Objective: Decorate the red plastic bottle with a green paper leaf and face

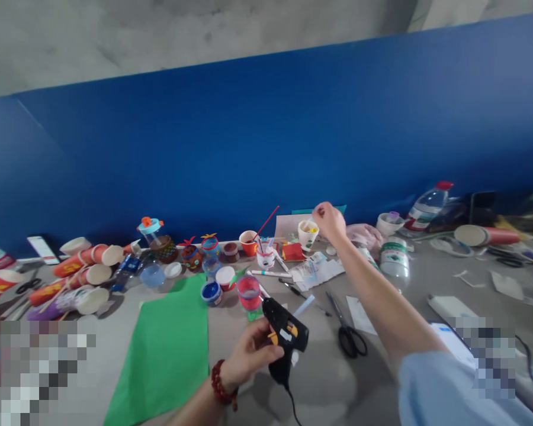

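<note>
My left hand point(251, 349), with a beaded bracelet on its wrist, is closed around a black hot glue gun point(288, 329). The gun's nozzle points up and left, beside a pink-and-blue plastic cup point(249, 292). My right hand point(331, 221) is stretched far forward at a white paper cup point(308, 238) with yellow inside. Its fingers are pinched together over the cup's right rim; what they hold, if anything, is too small to make out. A translucent stick point(304, 305) lies behind the gun, and black scissors point(350, 337) lie to its right.
A green sheet point(173, 349) covers the table left of centre. Paint pots, such as a blue one point(211, 294), stand behind it. Several paper cups point(82, 278) lie stacked at the left. A large bottle point(426, 208) leans at the back right, before a blue partition point(249, 142).
</note>
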`<state>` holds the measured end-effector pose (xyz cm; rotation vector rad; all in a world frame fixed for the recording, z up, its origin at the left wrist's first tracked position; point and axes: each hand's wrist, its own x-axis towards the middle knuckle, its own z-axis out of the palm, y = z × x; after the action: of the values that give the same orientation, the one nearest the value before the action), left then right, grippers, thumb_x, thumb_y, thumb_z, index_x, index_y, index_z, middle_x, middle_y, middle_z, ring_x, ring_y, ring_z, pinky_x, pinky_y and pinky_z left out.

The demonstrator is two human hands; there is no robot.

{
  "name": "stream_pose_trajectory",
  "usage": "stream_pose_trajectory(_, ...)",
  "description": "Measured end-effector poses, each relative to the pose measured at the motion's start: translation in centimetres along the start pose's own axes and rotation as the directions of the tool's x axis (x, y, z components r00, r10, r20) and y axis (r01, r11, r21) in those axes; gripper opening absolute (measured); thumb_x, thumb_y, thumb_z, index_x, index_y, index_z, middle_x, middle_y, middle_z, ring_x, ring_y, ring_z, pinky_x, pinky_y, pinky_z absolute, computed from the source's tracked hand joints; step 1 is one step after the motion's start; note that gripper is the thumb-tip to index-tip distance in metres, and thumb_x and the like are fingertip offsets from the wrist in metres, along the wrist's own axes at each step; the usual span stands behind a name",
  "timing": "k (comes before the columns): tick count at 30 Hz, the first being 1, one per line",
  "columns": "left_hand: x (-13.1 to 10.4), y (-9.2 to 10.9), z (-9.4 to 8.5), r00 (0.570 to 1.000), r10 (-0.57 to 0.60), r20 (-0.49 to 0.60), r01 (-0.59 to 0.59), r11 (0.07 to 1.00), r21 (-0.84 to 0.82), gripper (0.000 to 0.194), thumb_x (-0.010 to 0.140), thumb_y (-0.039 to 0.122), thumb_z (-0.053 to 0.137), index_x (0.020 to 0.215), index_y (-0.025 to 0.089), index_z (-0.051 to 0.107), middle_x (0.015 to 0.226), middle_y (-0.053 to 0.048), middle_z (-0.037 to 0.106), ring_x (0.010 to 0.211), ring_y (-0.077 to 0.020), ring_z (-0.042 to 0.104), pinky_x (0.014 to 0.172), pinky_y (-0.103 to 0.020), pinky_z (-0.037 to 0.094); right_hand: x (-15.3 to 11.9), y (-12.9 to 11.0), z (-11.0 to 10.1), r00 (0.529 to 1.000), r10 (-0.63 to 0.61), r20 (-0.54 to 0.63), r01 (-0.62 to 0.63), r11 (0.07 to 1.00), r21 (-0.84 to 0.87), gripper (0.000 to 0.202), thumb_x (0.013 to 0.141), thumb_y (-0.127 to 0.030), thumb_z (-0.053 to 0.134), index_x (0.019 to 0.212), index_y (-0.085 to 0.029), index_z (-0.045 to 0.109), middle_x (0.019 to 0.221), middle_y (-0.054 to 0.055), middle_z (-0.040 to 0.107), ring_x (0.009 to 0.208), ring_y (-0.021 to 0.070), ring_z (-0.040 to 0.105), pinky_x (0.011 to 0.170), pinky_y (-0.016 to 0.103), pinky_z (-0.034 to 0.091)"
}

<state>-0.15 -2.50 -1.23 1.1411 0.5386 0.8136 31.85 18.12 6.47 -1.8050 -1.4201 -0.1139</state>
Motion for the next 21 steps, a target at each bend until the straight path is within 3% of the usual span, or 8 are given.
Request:
stream_pose_trajectory(4, 0.1, -0.1, 0.1, 0.999, 0.007, -0.031, -0.007, 1.000, 0.018, 0.035, 0.068, 0.039, 0.081, 0.091, 0.015, 0.069, 0.086, -0.005, 0.064, 0.079, -0.0159, 0.056, 0.073, -0.027, 0.042, 0.4, 2.8, 1.2, 0.994, 0.001, 0.109, 0.001, 1.000, -0.011, 0.027, 0.080, -0.025, 0.056, 0.101, -0.014, 0.068, 0.088, 0.012, 0.074, 0.082, 0.0251, 0.067, 0.069, 0.030, 0.047)
stream_pose_trajectory(9, 0.3, 0.0, 0.4, 0.999, -0.029, -0.037, 0.030, 0.999, 0.021, 0.037, 0.065, 0.042, 0.082, 0.088, 0.015, 0.071, 0.082, -0.004, 0.063, 0.072, -0.0139, 0.053, 0.068, -0.025, 0.041, -0.9, 5.2, 0.9, 0.991, -0.014, 0.131, 0.014, 1.000, 0.003, 0.029, 0.082, -0.023, 0.053, 0.105, -0.017, 0.070, 0.100, 0.010, 0.074, 0.091, 0.0235, 0.066, 0.076, 0.030, 0.048)
stream_pose_trajectory(21, -0.1, -1.2, 0.0, 0.997, 0.023, -0.080, -0.027, 0.999, -0.041, 0.036, 0.064, 0.038, 0.083, 0.090, 0.016, 0.071, 0.087, -0.006, 0.066, 0.078, -0.0166, 0.058, 0.073, -0.027, 0.044, -2.4, 3.3, 0.6, 0.989, 0.083, 0.126, -0.101, 0.984, 0.150, 0.025, 0.081, -0.034, 0.056, 0.092, -0.018, 0.071, 0.086, 0.007, 0.074, 0.076, 0.0211, 0.066, 0.066, 0.028, 0.048)
